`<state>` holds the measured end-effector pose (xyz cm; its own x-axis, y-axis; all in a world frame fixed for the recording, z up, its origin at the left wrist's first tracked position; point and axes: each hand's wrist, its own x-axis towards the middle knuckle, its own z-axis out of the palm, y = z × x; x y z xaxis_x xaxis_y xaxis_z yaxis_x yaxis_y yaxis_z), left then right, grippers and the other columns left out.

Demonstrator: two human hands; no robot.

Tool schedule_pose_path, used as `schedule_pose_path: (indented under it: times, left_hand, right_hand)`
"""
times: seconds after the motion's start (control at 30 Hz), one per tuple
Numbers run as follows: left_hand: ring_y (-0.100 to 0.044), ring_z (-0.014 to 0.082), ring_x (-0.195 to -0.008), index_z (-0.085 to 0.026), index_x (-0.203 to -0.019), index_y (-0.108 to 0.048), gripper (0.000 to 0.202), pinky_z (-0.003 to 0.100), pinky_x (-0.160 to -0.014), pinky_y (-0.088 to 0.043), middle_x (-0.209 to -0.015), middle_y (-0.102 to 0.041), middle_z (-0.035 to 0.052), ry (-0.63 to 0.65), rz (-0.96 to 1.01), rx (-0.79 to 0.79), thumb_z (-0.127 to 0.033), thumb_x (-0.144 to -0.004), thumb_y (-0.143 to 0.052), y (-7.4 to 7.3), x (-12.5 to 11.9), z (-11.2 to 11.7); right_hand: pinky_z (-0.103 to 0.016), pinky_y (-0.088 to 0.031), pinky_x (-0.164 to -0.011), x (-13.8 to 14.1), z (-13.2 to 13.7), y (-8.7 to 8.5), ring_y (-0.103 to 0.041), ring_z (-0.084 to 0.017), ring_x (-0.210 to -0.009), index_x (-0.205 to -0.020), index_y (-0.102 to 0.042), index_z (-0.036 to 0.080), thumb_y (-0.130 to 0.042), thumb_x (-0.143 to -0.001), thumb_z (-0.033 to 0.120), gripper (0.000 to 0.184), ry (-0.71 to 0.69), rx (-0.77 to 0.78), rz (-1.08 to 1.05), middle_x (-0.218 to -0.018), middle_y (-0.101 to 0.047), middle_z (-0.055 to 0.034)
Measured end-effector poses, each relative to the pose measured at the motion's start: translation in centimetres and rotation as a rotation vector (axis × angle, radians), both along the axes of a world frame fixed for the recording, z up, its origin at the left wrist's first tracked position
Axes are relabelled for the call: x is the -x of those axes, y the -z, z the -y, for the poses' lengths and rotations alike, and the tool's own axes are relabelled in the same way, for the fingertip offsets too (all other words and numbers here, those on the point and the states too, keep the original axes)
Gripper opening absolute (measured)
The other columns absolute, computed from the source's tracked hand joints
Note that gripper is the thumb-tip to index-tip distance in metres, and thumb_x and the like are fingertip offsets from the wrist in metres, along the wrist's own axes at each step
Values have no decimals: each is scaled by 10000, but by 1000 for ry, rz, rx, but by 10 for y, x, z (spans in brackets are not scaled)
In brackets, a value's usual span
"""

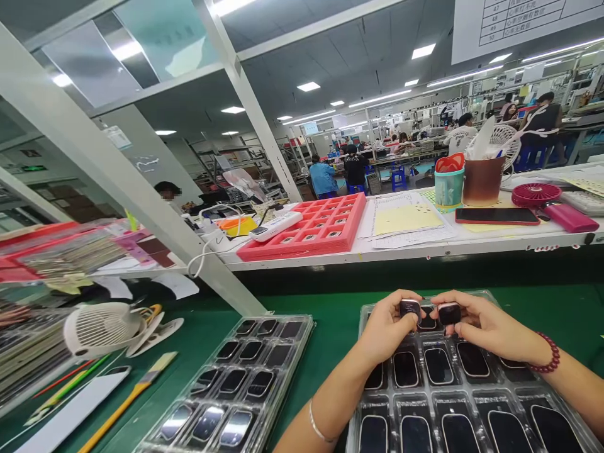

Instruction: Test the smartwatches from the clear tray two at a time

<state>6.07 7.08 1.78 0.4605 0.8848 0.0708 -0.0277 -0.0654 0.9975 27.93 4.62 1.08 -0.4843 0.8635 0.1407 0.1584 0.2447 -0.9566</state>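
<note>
My left hand (pixel 394 324) pinches a small smartwatch body (pixel 410 307) with a dark face, thumb resting low on its front. A second watch body (pixel 449 313) with a pinkish rim is held between the thumb and fingers of my right hand (pixel 479 322). Both hands hover over the far rows of a clear plastic tray (pixel 427 397), whose pockets hold several dark-faced watches (pixel 438 366). To the left lies another clear tray (pixel 302 333) filled with similar watches (pixel 233 380).
Left on the green bench are a brush (pixel 129 402) and a white fan (pixel 101 330). A shelf behind carries a pink foam tray (pixel 304 226), papers (pixel 408 220), a phone (pixel 497 216) and a brown cup (pixel 482 181). A slanted white post (pixel 255 113) stands left of centre.
</note>
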Motion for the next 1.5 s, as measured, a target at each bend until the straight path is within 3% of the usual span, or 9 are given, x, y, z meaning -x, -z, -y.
schedule_pose_path:
  times: [0.23, 0.47, 0.57, 0.7, 0.87, 1.0, 1.13, 1.33, 1.5]
  left_hand:
    - [-597, 151, -833, -191, -1085, -554, 430, 258, -718, -441, -985, -641, 43, 15, -64, 1, -104, -673, -644, 0, 1, 3]
    - [-591, 144, -754, -171, -998, -591, 319, 270, -707, -450, -853, -650, 29, -7, -11, 8, -109, -686, -611, 1, 0, 0]
    - [-603, 160, -862, -186, -1069, -565, 428, 258, -734, -444, -956, -658, 43, -5, -35, 7, -67, -661, -608, 2, 0, 0]
    - [-605, 154, -871, -186, -1083, -552, 432, 256, -740, -442, -1004, -653, 54, 33, -38, 19, -63, -671, -599, 2, 0, 1]
    - [-602, 145, -825, -183, -1069, -567, 396, 245, -701, -433, -961, -651, 41, 35, -39, 13, -103, -685, -628, 1, 0, 2]
    - [-564, 124, -675, -155, -986, -591, 261, 268, -671, -449, -825, -649, 33, 14, -19, 4, -168, -727, -615, 1, 1, 1]
    - [-582, 142, -780, -169, -1029, -574, 380, 263, -710, -450, -917, -659, 46, 4, -28, -3, -75, -661, -593, 1, 1, -1]
    - [-581, 138, -776, -172, -1063, -582, 370, 242, -654, -426, -987, -650, 63, 19, -79, -30, -119, -698, -609, 2, 0, 1]
    - [-582, 144, -755, -155, -975, -600, 272, 266, -699, -453, -840, -644, 38, 20, -17, -25, -119, -706, -596, 2, 0, 1]
  right_hand:
    - [-314, -547, -684, -3, -4, 4, -636, -158, -749, -1237, -533, 219, -512, -893, 228, 344, 27, 70, -5, -1057, -637, -70]
    - [-356, -525, -843, 0, -1, 2, -635, -179, -869, -1222, -570, 233, -558, -836, 153, 395, -30, 18, -37, -1127, -632, -67]
    - [-327, -544, -744, -1, -3, 4, -639, -161, -783, -1203, -575, 223, -545, -864, 195, 342, 6, 67, -27, -1078, -647, -66]
    - [-291, -533, -621, -3, -7, 7, -645, -152, -705, -1210, -555, 210, -551, -865, 226, 345, 64, 111, -37, -1020, -665, -69]
    - [-302, -542, -670, -2, -8, 6, -654, -154, -740, -1214, -544, 235, -532, -838, 181, 380, 54, 94, -54, -1044, -649, -52]
    - [-321, -541, -748, -1, -5, 3, -637, -161, -804, -1223, -544, 238, -515, -809, 132, 428, -1, 69, -42, -1099, -631, -56]
    - [-339, -521, -829, -1, -4, 3, -624, -168, -865, -1243, -539, 246, -521, -831, 129, 429, -36, 48, -39, -1148, -615, -54]
    - [-314, -531, -669, -2, -5, 4, -638, -162, -752, -1213, -543, 213, -473, -910, 218, 311, 18, 63, -6, -1062, -612, -67]
    - [-356, -518, -841, 0, -3, 2, -626, -173, -874, -1235, -517, 238, -514, -865, 137, 383, -24, 25, -41, -1112, -602, -51]
